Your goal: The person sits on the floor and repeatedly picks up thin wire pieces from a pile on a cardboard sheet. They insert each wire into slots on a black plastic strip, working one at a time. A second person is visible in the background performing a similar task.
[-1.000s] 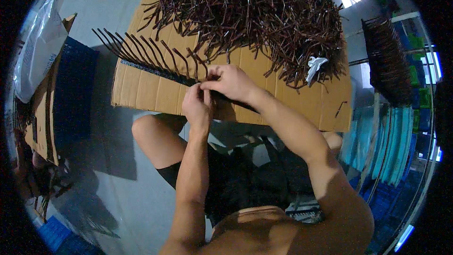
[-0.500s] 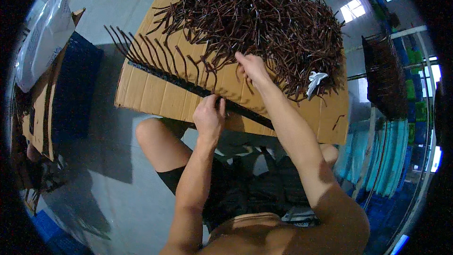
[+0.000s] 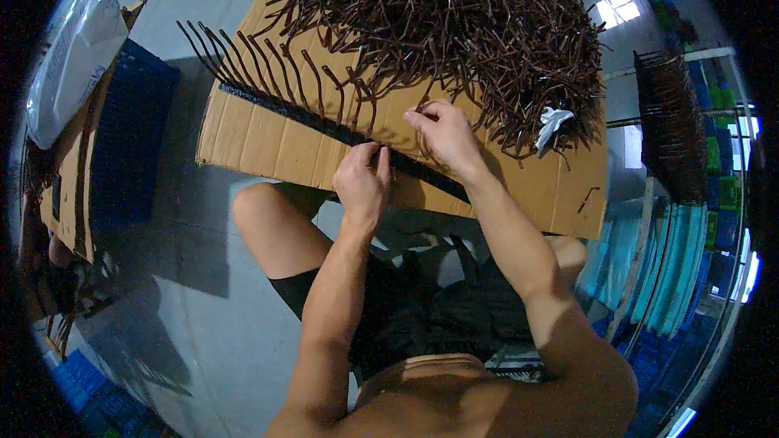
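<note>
A long black bar (image 3: pixel 312 119) lies slantwise along the near edge of the cardboard sheet (image 3: pixel 260 136). Several bent brown rods (image 3: pixel 274 69) stand out from its left part in a row. My left hand (image 3: pixel 363 181) is closed at the middle of this bar, thumb and fingers pinching it just right of the last rod in the row. To the right, my right hand (image 3: pixel 449 136) is closed in a pinch above the cardboard, with a thin bent brown rod at its fingertips, partly hidden by the fingers. Beyond both hands spreads a large heap of similar loose rods (image 3: pixel 454 24).
A crumpled white scrap (image 3: pixel 553 127) rests on the heap's right side. One loose dark rod (image 3: pixel 587 199) lies near the cardboard's right edge. Blue crates (image 3: pixel 134 134) with a plastic bag (image 3: pixel 75 57) stand at left. Dark rod-filled pieces (image 3: pixel 669 126) hang on a rack at right.
My right hand has drawn back from the heap's edge, nearer to the bar, with a bent rod at its fingertips. My left hand keeps its place on the bar. The view has shifted slightly.
</note>
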Tool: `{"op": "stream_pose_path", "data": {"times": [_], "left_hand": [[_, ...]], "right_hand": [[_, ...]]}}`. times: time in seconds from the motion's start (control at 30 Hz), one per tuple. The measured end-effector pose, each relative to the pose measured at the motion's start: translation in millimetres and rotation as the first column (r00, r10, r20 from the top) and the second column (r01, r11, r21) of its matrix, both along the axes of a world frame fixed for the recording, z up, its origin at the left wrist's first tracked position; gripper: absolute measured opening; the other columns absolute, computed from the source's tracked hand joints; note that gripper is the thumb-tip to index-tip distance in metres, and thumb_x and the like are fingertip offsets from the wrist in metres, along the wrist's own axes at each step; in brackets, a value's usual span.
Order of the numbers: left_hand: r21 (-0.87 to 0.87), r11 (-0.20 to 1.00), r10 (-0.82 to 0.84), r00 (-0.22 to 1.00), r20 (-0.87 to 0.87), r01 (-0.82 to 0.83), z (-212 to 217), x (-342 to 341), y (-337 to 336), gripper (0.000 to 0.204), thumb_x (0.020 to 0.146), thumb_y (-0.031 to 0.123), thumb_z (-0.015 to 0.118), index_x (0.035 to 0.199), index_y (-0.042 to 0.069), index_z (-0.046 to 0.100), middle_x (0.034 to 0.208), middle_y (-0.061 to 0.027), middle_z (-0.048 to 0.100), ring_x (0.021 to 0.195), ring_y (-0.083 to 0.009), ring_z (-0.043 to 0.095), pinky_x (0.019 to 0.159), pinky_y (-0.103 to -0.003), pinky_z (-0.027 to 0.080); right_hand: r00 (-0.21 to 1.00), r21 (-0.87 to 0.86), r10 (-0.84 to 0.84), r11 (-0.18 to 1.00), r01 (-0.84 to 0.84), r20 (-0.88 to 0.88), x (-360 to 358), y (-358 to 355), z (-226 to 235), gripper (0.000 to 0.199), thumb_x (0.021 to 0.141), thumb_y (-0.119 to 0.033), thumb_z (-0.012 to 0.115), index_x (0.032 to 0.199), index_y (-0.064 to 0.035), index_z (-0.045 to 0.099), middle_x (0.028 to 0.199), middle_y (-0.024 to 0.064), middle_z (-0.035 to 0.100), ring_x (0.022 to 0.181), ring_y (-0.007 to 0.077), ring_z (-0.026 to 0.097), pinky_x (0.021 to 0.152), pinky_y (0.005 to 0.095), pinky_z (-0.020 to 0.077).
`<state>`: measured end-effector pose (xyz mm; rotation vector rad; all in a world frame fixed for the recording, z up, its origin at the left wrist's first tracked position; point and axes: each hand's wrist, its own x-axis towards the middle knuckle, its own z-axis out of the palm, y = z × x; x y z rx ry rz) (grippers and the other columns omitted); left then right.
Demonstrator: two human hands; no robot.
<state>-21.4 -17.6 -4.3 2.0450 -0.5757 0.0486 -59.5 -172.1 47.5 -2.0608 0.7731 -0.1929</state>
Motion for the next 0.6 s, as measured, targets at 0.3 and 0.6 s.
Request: {"op": "stream_pose_path", "data": {"times": [0.3, 0.6], "left_hand": [[0.015, 0.999, -0.034, 0.995, 0.092, 0.033, -4, 1, -3, 0.014, 0.082, 0.016, 0.065, 0.087, 0.002, 0.062, 0.080, -0.0162, 0.062, 0.073, -0.0348, 0.061, 0.065, -0.038, 0.048], [0.056, 0.998, -0.013, 0.996, 0.090, 0.008, -4, -1, -2, 0.010, 0.081, 0.014, 0.064, 0.081, 0.004, 0.061, 0.076, -0.0134, 0.062, 0.071, -0.0324, 0.060, 0.062, -0.040, 0.048]], "right_hand": [[0.976, 0.335, 0.041, 0.935, -0.113, 0.215, -7, 25, -19, 0.016, 0.082, -0.001, 0.067, 0.096, 0.0036, 0.060, 0.090, 0.0063, 0.066, 0.083, 0.0123, 0.061, 0.077, 0.0252, 0.0494], [0.983, 0.158, 0.091, 0.981, -0.116, 0.158, -7, 39, 3, 0.016, 0.079, -0.010, 0.072, 0.084, 0.0033, 0.064, 0.079, 0.0069, 0.066, 0.074, 0.0099, 0.061, 0.067, 0.0256, 0.0493]]}}
